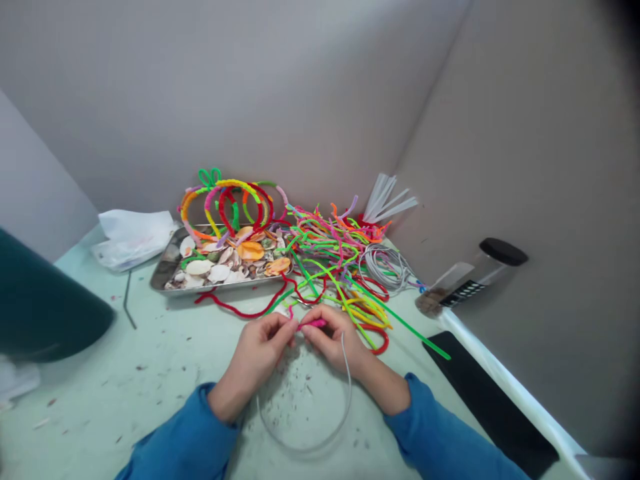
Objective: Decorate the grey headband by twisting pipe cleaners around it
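No lettering can be read. On the right, a clear jar [484,275] with a black lid [504,251] bears a dark label [461,294] with a row of white marks [467,291], too small and blurred to tell whether they are letters or a pattern.

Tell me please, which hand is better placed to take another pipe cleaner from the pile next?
Probably the right hand: the pile lies nearer it, though it pinches the pink pipe cleaner.

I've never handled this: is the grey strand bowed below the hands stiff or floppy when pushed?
The grey strand is probably springy rather than floppy, bowing smoothly below the left hand and right hand. Being thin, it likely weighs little.
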`<state>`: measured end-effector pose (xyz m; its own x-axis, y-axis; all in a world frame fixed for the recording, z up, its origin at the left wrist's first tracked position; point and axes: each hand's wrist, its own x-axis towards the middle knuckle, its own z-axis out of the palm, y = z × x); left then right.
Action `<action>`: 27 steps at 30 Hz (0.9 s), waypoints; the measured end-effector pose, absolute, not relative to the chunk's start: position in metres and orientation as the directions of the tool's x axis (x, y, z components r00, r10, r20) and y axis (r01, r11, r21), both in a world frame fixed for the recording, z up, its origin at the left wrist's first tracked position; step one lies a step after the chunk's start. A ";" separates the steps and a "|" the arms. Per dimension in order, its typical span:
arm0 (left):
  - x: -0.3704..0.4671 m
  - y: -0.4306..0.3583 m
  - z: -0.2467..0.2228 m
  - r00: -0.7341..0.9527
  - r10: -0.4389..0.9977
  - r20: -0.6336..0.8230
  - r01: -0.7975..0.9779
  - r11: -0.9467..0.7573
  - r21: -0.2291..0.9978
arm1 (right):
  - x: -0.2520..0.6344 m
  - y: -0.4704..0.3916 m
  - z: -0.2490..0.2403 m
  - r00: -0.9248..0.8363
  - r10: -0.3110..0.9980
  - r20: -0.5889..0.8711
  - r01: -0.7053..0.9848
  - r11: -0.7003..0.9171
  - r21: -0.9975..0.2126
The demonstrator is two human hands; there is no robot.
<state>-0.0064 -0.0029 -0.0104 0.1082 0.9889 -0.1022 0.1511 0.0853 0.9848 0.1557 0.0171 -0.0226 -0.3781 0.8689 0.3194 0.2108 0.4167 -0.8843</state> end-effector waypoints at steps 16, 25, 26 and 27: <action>-0.004 -0.015 -0.021 0.066 0.994 -0.086 0.263 0.066 0.963 | 0.158 0.006 -0.027 -0.395 0.858 0.329 0.309 0.461 -0.832; 0.000 -0.011 -0.007 0.062 0.998 -0.012 0.230 -0.003 0.973 | 0.156 0.013 -0.028 -0.356 0.808 0.469 0.240 0.564 -0.790; 0.000 -0.013 -0.007 0.066 0.998 -0.011 0.236 -0.005 0.972 | 0.156 0.012 -0.029 -0.360 0.801 0.478 0.238 0.574 -0.783; 0.000 -0.015 -0.007 0.075 0.997 -0.012 0.234 -0.006 0.972 | 0.156 0.011 -0.029 -0.366 0.798 0.479 0.242 0.578 -0.779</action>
